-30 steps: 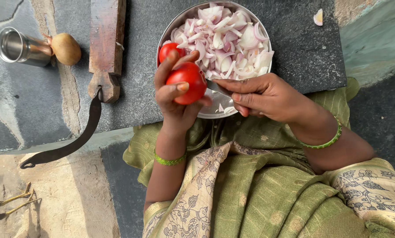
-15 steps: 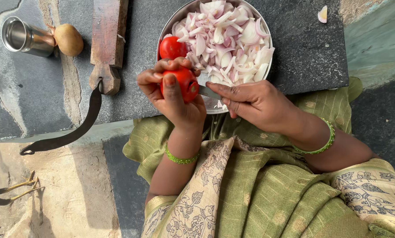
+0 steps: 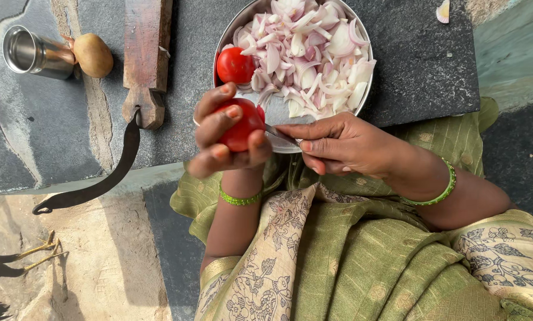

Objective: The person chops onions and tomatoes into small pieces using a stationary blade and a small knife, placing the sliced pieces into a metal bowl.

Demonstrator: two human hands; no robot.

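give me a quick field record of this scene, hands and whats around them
left hand: grips a red tomato
right hand: holds a small knife, blade at the tomato
steel plate: sliced onion and a second whole tomato
stone slab: bears the plate
far left: steel cup, whole brown onion
wooden board with curved blade: left of plate
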